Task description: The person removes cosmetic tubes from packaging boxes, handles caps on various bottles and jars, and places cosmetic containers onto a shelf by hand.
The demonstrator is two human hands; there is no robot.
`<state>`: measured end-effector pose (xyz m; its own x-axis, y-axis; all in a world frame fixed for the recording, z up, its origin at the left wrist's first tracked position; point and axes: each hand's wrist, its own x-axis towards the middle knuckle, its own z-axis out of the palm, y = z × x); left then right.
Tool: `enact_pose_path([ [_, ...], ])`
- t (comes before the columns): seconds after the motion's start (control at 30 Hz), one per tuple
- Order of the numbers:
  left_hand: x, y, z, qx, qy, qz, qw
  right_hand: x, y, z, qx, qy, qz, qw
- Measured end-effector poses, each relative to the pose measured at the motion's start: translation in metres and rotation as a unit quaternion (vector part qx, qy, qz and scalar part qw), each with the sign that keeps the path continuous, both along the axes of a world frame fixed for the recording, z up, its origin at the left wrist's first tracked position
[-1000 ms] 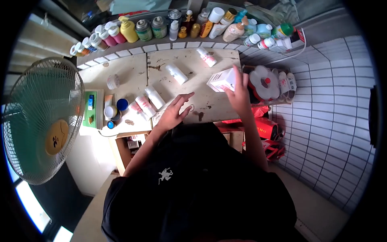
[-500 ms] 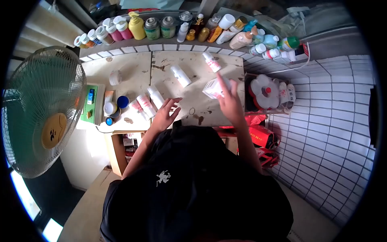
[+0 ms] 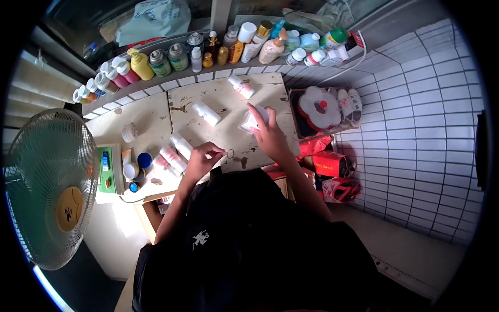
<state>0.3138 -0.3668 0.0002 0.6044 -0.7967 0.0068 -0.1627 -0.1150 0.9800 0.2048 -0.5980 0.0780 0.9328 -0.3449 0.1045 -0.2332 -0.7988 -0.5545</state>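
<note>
My left hand (image 3: 204, 160) is over the front of the worn tabletop, thumb and fingers pinched together; whether anything tiny is between them I cannot make out. Beside it lie a white bottle (image 3: 181, 146) and a white-and-pink bottle (image 3: 173, 158). My right hand (image 3: 271, 138) has its fingers and thumb around a small white box (image 3: 246, 124), partly covering it, with the index finger stretched over its top. Further back, a plain white bottle (image 3: 206, 114) and another white-and-pink bottle (image 3: 241, 87) lie on their sides.
Bottles and cans, among them a yellow pump bottle (image 3: 140, 64), line the back ledge. At left are a fan (image 3: 49, 192), a green scale (image 3: 106, 169), a blue lid (image 3: 144, 160) and a round jar (image 3: 130, 132). A box with a flower-shaped tray (image 3: 318, 109) stands right, above red bags (image 3: 332, 165).
My head view has turned, shifting the table leftward. The fingers of my left hand have gone from spread to pinched. My right hand stays at the white box.
</note>
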Motion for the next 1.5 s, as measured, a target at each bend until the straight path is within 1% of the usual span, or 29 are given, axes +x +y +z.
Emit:
enact_pose_path([
  [0.03, 0.001, -0.004, 0.008, -0.058, 0.047, 0.067, 0.995, 0.000, 0.000, -0.001, 0.010, 0.003, 0.000, 1.000],
  [0.07, 0.018, 0.006, 0.019, -0.059, -0.037, 0.079, 0.994, 0.000, 0.000, -0.003, 0.020, 0.005, -0.002, 1.000],
  [0.1, 0.035, 0.014, 0.051, -0.114, -0.046, 0.112, 0.986, 0.001, 0.000, -0.004, 0.012, -0.004, -0.004, 1.000],
  [0.13, 0.053, 0.031, 0.096, -0.091, -0.045, 0.182, 0.978, 0.001, 0.000, -0.004, 0.007, -0.004, -0.013, 1.000],
  [0.2, 0.084, 0.060, 0.162, -0.185, -0.150, 0.229, 0.944, 0.001, -0.001, -0.004, 0.028, -0.001, -0.010, 1.000],
  [0.23, 0.093, 0.072, 0.195, -0.228, -0.206, 0.218, 0.926, 0.001, -0.003, -0.009, 0.018, -0.004, -0.009, 1.000],
  [0.27, 0.097, 0.079, 0.223, -0.269, -0.258, 0.179, 0.910, 0.001, -0.001, -0.007, 0.012, -0.003, -0.023, 1.000],
  [0.33, 0.097, 0.079, 0.267, -0.346, -0.345, 0.060, 0.870, 0.003, -0.001, 0.000, 0.048, 0.037, -0.025, 0.998],
  [0.37, 0.094, 0.070, 0.278, -0.368, -0.360, 0.000, 0.857, 0.002, -0.003, -0.010, 0.020, 0.013, -0.016, 1.000],
  [0.4, 0.091, 0.061, 0.288, -0.387, -0.373, -0.055, 0.841, 0.003, -0.001, -0.011, 0.015, 0.005, -0.037, 0.999],
  [0.43, 0.088, 0.047, 0.295, -0.400, -0.381, -0.105, 0.827, 0.003, -0.001, -0.011, 0.015, 0.005, -0.028, 0.999],
  [0.53, 0.076, 0.011, 0.303, -0.429, -0.365, -0.197, 0.803, -0.002, -0.001, -0.016, 0.007, -0.010, -0.020, 1.000],
  [0.57, 0.073, 0.001, 0.303, -0.437, -0.358, -0.216, 0.797, -0.001, -0.002, -0.025, -0.016, -0.024, -0.021, 0.999],
  [0.6, 0.070, -0.006, 0.303, -0.443, -0.350, -0.233, 0.792, -0.002, 0.001, -0.019, -0.025, 0.016, -0.030, 0.999],
  [0.67, 0.065, -0.017, 0.304, -0.450, -0.336, -0.263, 0.785, -0.004, 0.003, -0.015, 0.007, -0.004, -0.035, 0.999],
  [0.73, 0.061, -0.027, 0.304, -0.459, -0.326, -0.286, 0.775, -0.004, 0.003, -0.016, -0.001, 0.004, -0.044, 0.999],
  [0.8, 0.058, -0.030, 0.303, -0.465, -0.321, -0.297, 0.770, -0.002, 0.004, -0.018, -0.009, 0.022, -0.033, 0.999],
  [0.87, 0.057, -0.032, 0.302, -0.472, -0.316, -0.308, 0.764, -0.002, 0.004, -0.021, -0.029, 0.001, -0.038, 0.999],
  [0.93, 0.055, -0.034, 0.301, -0.474, -0.312, -0.316, 0.761, -0.002, 0.007, -0.021, -0.015, 0.009, -0.041, 0.999],
  [1.03, 0.052, -0.034, 0.298, -0.486, -0.304, -0.326, 0.752, -0.003, 0.004, -0.022, -0.006, -0.018, -0.034, 0.999],
  [1.07, 0.053, -0.030, 0.298, -0.486, -0.301, -0.329, 0.752, -0.003, 0.010, -0.024, 0.004, -0.013, -0.032, 0.999],
  [1.17, 0.051, -0.026, 0.298, -0.482, -0.291, -0.336, 0.755, 0.000, 0.005, -0.018, -0.019, 0.019, -0.043, 0.999],
  [1.27, 0.052, -0.024, 0.300, -0.472, -0.274, -0.347, 0.762, -0.002, 0.005, -0.022, -0.019, -0.002, -0.043, 0.999],
  [1.33, 0.050, -0.023, 0.296, -0.474, -0.267, -0.345, 0.765, -0.003, 0.004, -0.013, -0.025, 0.018, -0.049, 0.998],
  [1.4, 0.052, -0.019, 0.298, -0.472, -0.260, -0.347, 0.768, 0.000, 0.005, -0.017, -0.022, 0.035, -0.049, 0.998],
  [1.47, 0.052, -0.018, 0.298, -0.469, -0.253, -0.349, 0.771, -0.001, 0.004, -0.024, -0.051, -0.030, -0.043, 0.997],
  [1.5, 0.051, -0.018, 0.297, -0.470, -0.252, -0.349, 0.771, -0.001, 0.003, -0.023, -0.047, -0.011, -0.038, 0.998],
])
